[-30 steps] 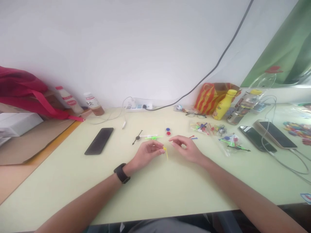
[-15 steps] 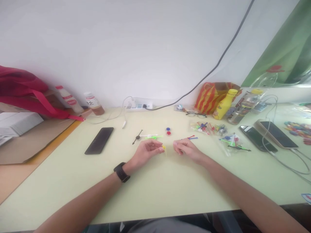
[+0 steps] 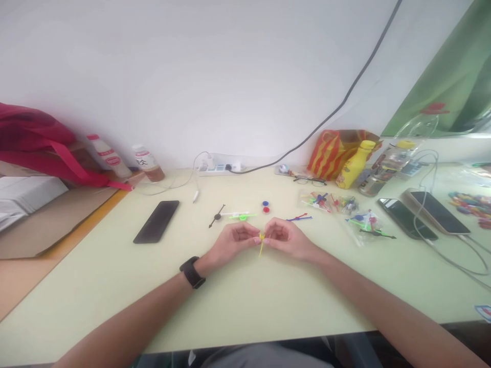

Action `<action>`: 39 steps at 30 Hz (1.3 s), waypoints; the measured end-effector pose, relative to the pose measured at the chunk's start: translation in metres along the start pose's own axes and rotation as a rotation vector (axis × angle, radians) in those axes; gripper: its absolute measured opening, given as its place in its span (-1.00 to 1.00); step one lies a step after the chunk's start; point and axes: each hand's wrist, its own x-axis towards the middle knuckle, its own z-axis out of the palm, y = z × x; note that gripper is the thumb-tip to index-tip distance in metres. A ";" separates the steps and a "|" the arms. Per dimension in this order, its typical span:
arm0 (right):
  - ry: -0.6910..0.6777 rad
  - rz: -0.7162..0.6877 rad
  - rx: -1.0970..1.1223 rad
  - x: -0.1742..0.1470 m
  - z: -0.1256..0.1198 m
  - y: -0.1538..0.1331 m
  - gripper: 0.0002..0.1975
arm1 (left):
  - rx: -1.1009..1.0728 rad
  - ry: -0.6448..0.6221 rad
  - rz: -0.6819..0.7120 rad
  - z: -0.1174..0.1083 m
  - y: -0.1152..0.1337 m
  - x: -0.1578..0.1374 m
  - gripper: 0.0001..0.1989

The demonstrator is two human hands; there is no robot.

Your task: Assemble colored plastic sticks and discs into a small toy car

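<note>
Between the fingertips of my left hand (image 3: pixel 236 241) and my right hand (image 3: pixel 286 239) is a small yellow plastic arrow spinner (image 3: pixel 261 248). Both hands pinch it from either side, and one thin end points down toward me. The fingers partly hide its middle. Just beyond my hands lie a blue round piece (image 3: pixel 265 204) and a red round piece (image 3: pixel 266 210). A black arrow spinner (image 3: pixel 217 217), a white arrow (image 3: pixel 232 213) and a green arrow spinner (image 3: pixel 243 217) lie beyond my left hand. Red and blue arrows (image 3: pixel 301 218) lie beyond my right hand.
Clear bags of coloured spinners (image 3: pixel 370 225) and phones (image 3: pixel 406 219) with cables are on the right. A black phone (image 3: pixel 156 222) lies left. Bottles (image 3: pixel 149 163), a power strip (image 3: pixel 220 168), glasses (image 3: pixel 310 180) and a striped bag (image 3: pixel 326 153) stand along the wall.
My right hand has moved left to meet my left hand and now pinches the yellow spinner too. The spinner's thin end shows more clearly below the fingers.
</note>
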 end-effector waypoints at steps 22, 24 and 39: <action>0.063 -0.014 -0.060 0.000 -0.018 -0.004 -0.35 | -0.058 0.082 -0.029 -0.002 0.001 0.002 -0.66; 0.147 -0.015 -0.103 0.002 -0.026 -0.005 -0.42 | -0.061 0.084 -0.017 -0.003 0.000 0.002 -0.66; 0.251 -0.008 -0.936 0.003 -0.109 0.021 -0.86 | -0.251 0.045 -0.135 -0.007 0.003 0.004 -0.61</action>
